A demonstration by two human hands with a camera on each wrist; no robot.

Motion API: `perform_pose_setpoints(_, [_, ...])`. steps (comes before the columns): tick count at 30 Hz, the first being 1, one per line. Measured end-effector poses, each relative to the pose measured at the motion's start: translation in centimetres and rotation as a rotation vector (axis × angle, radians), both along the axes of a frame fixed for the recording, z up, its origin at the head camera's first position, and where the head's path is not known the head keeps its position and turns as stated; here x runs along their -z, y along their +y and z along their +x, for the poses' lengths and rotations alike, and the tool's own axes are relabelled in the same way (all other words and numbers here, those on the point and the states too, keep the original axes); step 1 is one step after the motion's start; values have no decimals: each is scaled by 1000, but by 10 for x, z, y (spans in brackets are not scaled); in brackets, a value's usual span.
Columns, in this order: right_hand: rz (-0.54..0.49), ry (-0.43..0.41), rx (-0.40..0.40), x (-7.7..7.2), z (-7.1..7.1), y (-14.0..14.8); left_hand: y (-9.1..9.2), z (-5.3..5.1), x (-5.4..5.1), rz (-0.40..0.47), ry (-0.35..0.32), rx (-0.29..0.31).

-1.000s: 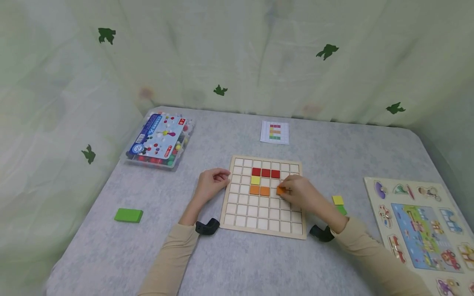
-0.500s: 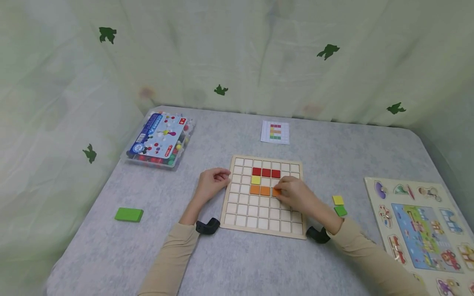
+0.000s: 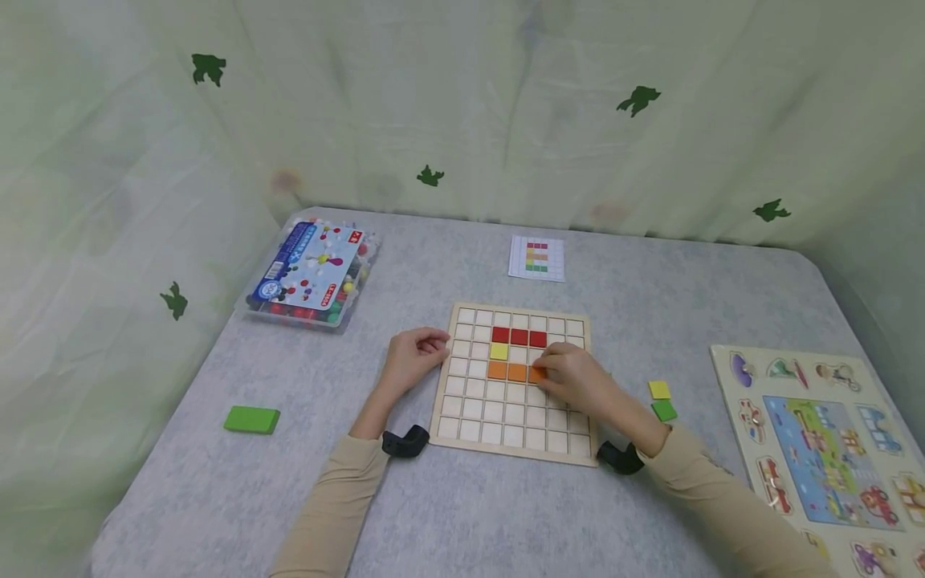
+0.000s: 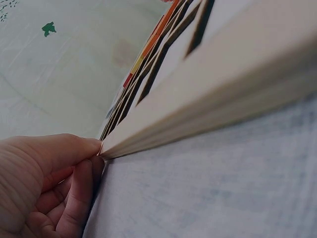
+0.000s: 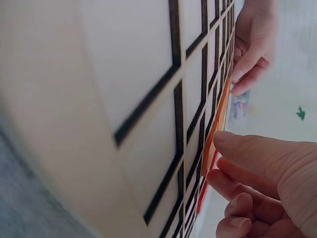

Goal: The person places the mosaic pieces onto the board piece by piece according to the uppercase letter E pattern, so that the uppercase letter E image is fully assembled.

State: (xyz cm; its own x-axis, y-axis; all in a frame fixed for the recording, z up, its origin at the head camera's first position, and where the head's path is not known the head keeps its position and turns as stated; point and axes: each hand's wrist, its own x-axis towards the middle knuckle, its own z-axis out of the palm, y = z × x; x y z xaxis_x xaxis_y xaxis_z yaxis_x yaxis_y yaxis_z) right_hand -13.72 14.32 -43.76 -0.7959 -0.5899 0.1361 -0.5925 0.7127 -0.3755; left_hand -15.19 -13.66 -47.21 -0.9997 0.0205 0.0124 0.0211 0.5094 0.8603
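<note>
Pinching, fingers clamped: one orange tile, in my right hand; shifted left since a moment ago, now making a row of three with two matching tiles on the board. My left hand: pinching the board's left edge.

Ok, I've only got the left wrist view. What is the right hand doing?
Observer: The right hand has its thumb and fingers on an orange tile at the right end of the orange row.

Operator: Any loose tiles beside the board?

Observer: Two lie to its right, a yellow tile and a green tile.

Operator: And is there a pattern to check against?

Observer: A card printed with coloured squares lies beyond the board's far edge.
</note>
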Motion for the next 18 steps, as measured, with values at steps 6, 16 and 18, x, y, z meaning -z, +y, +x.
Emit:
perform_pose_setpoints(6, [-37,-1,48,-2,4,17,-1,0,0,11,10,10])
perform_pose_setpoints(16, [-7,-2,133,-3,12,58,-2,-2,3,1,16,27])
perform_pose_setpoints(18, [9,1,157,-2,14,67,-2,-2,4,0,17,27])
